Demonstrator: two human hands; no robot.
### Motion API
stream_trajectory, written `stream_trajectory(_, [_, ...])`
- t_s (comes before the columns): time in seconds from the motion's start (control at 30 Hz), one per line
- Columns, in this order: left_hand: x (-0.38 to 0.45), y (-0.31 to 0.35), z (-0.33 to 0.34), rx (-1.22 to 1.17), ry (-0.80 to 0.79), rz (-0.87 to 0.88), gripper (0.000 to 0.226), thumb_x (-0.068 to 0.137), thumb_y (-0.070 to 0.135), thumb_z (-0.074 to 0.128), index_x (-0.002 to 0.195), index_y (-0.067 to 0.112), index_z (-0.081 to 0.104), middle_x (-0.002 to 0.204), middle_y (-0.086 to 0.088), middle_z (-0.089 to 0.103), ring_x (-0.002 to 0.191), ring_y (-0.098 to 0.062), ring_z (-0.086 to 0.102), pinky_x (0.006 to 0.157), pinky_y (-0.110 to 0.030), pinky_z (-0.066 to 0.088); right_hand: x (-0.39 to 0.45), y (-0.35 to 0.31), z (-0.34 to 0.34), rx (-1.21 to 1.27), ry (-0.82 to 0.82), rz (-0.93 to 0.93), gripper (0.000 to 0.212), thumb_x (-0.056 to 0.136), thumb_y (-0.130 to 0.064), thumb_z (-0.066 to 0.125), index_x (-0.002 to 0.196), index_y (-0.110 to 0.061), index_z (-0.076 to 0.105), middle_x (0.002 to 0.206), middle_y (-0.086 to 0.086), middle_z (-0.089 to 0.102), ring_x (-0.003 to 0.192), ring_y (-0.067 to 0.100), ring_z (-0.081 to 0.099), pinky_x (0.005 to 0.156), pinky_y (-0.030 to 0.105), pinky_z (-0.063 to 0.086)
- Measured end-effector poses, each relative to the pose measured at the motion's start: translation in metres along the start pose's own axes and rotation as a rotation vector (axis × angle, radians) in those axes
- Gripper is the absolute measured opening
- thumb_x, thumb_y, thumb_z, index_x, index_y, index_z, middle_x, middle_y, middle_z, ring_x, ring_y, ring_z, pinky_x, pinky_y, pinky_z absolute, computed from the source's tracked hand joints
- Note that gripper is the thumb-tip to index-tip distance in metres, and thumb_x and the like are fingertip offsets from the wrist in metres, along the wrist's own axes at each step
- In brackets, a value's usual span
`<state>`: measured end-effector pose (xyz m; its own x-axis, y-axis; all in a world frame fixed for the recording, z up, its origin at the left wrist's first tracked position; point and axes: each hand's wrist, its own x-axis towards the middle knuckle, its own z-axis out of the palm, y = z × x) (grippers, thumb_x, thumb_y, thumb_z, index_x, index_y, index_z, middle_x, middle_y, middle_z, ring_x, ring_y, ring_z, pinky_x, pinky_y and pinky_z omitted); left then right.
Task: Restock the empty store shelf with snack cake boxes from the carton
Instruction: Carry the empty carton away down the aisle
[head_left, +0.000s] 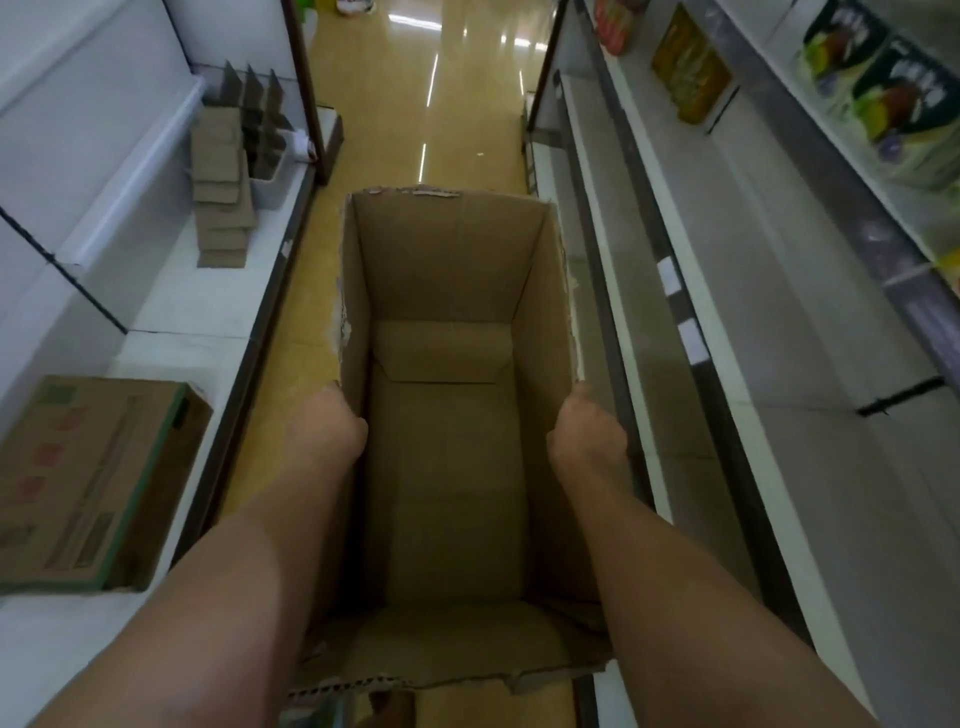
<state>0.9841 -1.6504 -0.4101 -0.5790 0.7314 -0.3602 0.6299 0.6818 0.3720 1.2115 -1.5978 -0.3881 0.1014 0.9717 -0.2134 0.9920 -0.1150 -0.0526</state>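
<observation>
A large brown cardboard carton (452, 270) is held open-side-up in the aisle in front of me. Its inside shows only bare cardboard; no boxes are visible in it. My left hand (332, 426) grips the carton's left wall, with the thumb inside and the fingers hidden outside. My right hand (584, 431) grips the right wall the same way. The grey shelves (779, 364) on my right stand bare along their near stretch.
A closed printed carton (93, 483) lies on the low white shelf at my left. Farther along that shelf are flat cardboard pieces (221, 187) and a grey bin of dividers (267, 150). Packaged goods (883, 104) sit on the upper right shelves. Glossy yellow floor (431, 104) runs ahead.
</observation>
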Motion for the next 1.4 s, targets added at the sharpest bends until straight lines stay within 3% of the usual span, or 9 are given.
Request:
stream_trajectory(0.13, [0.073,0.02,-0.015,-0.032,-0.001,-0.045,0.035,0.09,0.009,0.058,0.124,0.001,0.051,0.118,-0.02,0.058,0.107,-0.034,0.059,0.088,-0.042,0.052,0.071,-0.045,-0.001,0.056,-0.015,-0.011,0.042,0.095,-0.017,0.057,0.132,-0.008,0.037,0.104,0.009,0.064,0.087,0.021,0.065,0.07,0.031,0.056])
stream_trajectory(0.37, [0.197,0.08,-0.023,-0.038,-0.012,-0.055,0.028,0.089,0.01,0.056,0.116,0.003,0.055,0.107,-0.017,0.061,0.095,-0.031,0.061,0.074,-0.035,0.05,0.215,-0.097,-0.01,0.074,-0.044,-0.041,0.043,0.094,-0.014,0.057,0.132,-0.008,0.037,0.101,0.008,0.064,0.081,0.018,0.063,0.069,0.03,0.054])
stream_trajectory(0.53, [0.295,0.163,-0.024,-0.059,0.012,-0.082,0.036,0.089,0.011,0.057,0.124,0.002,0.052,0.117,-0.018,0.058,0.105,-0.034,0.059,0.091,-0.046,0.051,0.345,-0.122,-0.033,0.086,-0.043,-0.061,0.043,0.094,-0.015,0.057,0.131,-0.008,0.037,0.101,0.008,0.064,0.084,0.02,0.065,0.071,0.031,0.055])
stream_trajectory(0.67, [0.367,0.223,-0.032,-0.05,0.032,-0.078,0.04,0.088,0.011,0.057,0.126,0.001,0.051,0.118,-0.021,0.059,0.107,-0.036,0.058,0.092,-0.048,0.051,0.439,-0.142,-0.062,0.088,-0.028,-0.096,0.042,0.095,-0.014,0.055,0.132,-0.008,0.036,0.098,0.008,0.064,0.083,0.02,0.064,0.076,0.036,0.057])
stream_trajectory(1.0, [0.528,0.329,-0.059,-0.089,0.057,-0.099,0.04,0.089,0.009,0.058,0.127,0.0,0.048,0.119,-0.021,0.057,0.109,-0.035,0.057,0.093,-0.045,0.05,0.623,-0.207,-0.103,0.071,-0.052,-0.108,0.043,0.097,-0.014,0.053,0.134,-0.008,0.035,0.104,0.009,0.064,0.089,0.022,0.064,0.077,0.036,0.056])
stream_trajectory(1.2, [0.664,0.372,-0.081,-0.092,0.058,-0.107,0.035,0.09,0.011,0.057,0.122,0.001,0.05,0.115,-0.019,0.058,0.105,-0.033,0.058,0.091,-0.044,0.051,0.748,-0.288,-0.118,0.078,-0.046,-0.109,0.041,0.095,-0.015,0.055,0.131,-0.008,0.037,0.097,0.007,0.062,0.083,0.019,0.063,0.074,0.034,0.056])
stream_trajectory(1.4, [0.787,0.406,-0.122,-0.131,0.078,-0.088,0.023,0.086,0.006,0.055,0.109,0.0,0.055,0.106,-0.02,0.06,0.085,-0.025,0.054,0.07,-0.034,0.043,0.856,-0.376,-0.151,0.041,-0.033,-0.159,0.034,0.096,-0.013,0.053,0.128,-0.008,0.04,0.108,0.009,0.062,0.091,0.022,0.061,0.068,0.031,0.042])
